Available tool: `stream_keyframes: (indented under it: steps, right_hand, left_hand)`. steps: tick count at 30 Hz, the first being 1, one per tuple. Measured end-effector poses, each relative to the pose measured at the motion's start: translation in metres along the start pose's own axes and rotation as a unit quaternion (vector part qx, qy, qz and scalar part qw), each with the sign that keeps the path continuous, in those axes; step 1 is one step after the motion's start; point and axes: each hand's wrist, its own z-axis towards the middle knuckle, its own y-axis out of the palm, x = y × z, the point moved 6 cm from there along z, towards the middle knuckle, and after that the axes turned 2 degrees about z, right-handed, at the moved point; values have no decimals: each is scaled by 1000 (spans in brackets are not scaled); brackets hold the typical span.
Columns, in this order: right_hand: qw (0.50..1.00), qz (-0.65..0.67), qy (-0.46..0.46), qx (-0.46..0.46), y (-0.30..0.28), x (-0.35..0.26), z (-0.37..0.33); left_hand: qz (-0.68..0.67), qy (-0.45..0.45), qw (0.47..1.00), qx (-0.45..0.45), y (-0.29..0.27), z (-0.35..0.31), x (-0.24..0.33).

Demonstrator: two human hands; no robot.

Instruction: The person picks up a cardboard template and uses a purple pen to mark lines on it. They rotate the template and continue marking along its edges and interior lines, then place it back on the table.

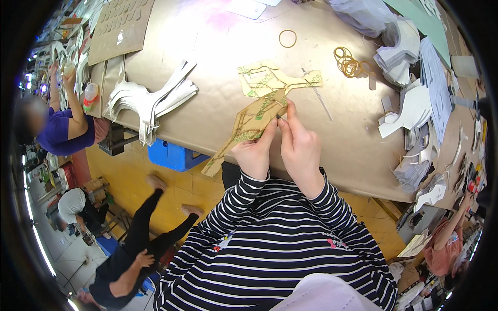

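Note:
My left hand (253, 155) grips a tan, cut-out pattern piece (249, 122) with green print and dark outlines, which hangs tilted over the table's front edge. Close beside it, my right hand (301, 144) is closed in a pinch at the piece's right edge. Something small and dark shows between those fingertips, too small to name. Just beyond, a similar pale yellow piece (306, 79) with green print lies flat on the table, partly covered by the held one. A thin clear strip (322, 102) rests to its right.
On the brown-covered table (218, 57) lie rubber bands (348, 63), a single band (287, 39), a stack of white cut pieces (148, 101) and more white stacks (410, 109) at right. A blue stool (174, 155) stands below the edge. Other people are around.

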Motion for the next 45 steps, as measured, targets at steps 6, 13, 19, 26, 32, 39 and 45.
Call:
stream_keyframes:
  steps: [6, 13, 19, 26, 32, 39, 45]
  right_hand:
    - [994, 87, 47, -49, -1, 5, 8]
    - [988, 76, 53, -125, -8, -3, 10]
    - [991, 70, 34, -113, -7, -9, 9]
    - [984, 97, 61, -136, -4, -6, 7]
    - [955, 230, 116, -144, 1, 0, 5]
    - [958, 234, 122, -114, 1, 0, 6]
    - [946, 252, 132, -158, -7, -5, 9]
  left_hand:
    - [-47, -33, 998, 3, 4, -6, -6]
    - [-14, -64, 997, -32, 1, -2, -12]
    - [-21, -66, 997, -23, -4, 0, -12]
    - [-57, -70, 996, -6, -4, -4, -13]
    - [-67, -90, 994, 15, -7, -6, -15]
    - [-68, -91, 994, 12, -5, -11, -14]
    - [-12, -66, 998, 19, -11, -10, -12]
